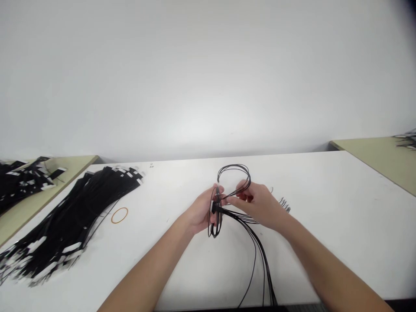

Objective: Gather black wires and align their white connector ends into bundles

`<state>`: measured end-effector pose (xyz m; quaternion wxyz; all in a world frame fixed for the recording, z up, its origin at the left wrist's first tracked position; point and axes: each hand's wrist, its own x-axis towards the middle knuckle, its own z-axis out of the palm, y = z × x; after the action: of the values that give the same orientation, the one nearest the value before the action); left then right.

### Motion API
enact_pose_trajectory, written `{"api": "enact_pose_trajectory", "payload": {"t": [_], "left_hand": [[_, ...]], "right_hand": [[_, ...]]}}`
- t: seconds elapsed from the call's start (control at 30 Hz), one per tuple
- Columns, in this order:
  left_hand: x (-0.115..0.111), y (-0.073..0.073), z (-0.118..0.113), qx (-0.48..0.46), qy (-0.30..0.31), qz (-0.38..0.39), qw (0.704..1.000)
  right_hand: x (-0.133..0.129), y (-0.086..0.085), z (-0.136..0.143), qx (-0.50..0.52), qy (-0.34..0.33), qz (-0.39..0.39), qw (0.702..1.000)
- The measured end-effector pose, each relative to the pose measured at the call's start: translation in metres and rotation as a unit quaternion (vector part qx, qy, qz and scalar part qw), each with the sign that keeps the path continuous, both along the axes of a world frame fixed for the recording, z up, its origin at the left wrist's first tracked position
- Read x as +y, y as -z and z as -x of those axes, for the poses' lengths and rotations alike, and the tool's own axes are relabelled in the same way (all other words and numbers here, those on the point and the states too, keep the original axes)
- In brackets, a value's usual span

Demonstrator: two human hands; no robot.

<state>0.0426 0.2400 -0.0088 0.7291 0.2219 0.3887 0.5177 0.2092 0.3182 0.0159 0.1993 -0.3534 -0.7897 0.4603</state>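
Note:
A black wire harness (260, 242) is held between both hands over the white table. My left hand (204, 209) is closed around its bunched part, where a small dark connector with a white edge (213, 207) shows. Above it a loop of thin black wires (234, 166) arcs up and over to the right. My right hand (255, 200) pinches wires of that loop between thumb and fingers. Longer wires trail from the connector down toward the table's front edge. The left fingertips are partly hidden behind the wires.
On the left of the white table (325, 190) lies a large pile of black harnesses (74, 212) with white ends. Beside it is an orange rubber band (119, 215). Short wire ends (285, 204) show behind my right wrist. More harnesses (29, 180) lie on the left side table.

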Motion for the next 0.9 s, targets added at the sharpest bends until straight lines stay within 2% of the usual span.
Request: {"api": "enact_pose_trajectory", "payload": {"t": [0.1, 0.2, 0.3, 0.37, 0.43, 0.53, 0.63, 0.77, 0.9], "left_hand": [[0.002, 0.000, 0.002, -0.032, -0.004, 0.006, 0.999], [0.003, 0.002, 0.004, -0.044, -0.013, -0.003, 0.999], [0.004, 0.004, 0.003, -0.011, -0.032, 0.010, 0.999], [0.004, 0.003, 0.000, 0.022, -0.041, 0.028, 0.999], [0.003, 0.000, -0.003, 0.055, -0.037, 0.042, 0.997], [0.001, -0.004, -0.006, 0.098, -0.013, 0.050, 0.994], [0.000, -0.006, -0.008, 0.131, -0.005, 0.048, 0.990], [0.000, -0.004, -0.008, 0.148, -0.012, 0.054, 0.987], [0.001, -0.001, -0.007, 0.137, -0.038, 0.043, 0.989]], "right_hand": [[0.015, -0.017, -0.021, 0.003, -0.087, 0.114, 0.990], [0.030, -0.028, -0.042, 0.039, -0.162, 0.220, 0.961], [0.038, -0.027, -0.052, 0.083, -0.221, 0.291, 0.927], [0.038, -0.022, -0.050, 0.125, -0.226, 0.309, 0.915], [0.034, -0.016, -0.042, 0.183, -0.185, 0.309, 0.915], [0.028, -0.008, -0.022, 0.281, -0.061, 0.327, 0.900], [0.026, 0.000, -0.006, 0.319, 0.035, 0.337, 0.885], [0.027, 0.005, 0.001, 0.365, 0.109, 0.342, 0.859], [0.027, 0.002, -0.001, 0.423, 0.166, 0.314, 0.833]]}}
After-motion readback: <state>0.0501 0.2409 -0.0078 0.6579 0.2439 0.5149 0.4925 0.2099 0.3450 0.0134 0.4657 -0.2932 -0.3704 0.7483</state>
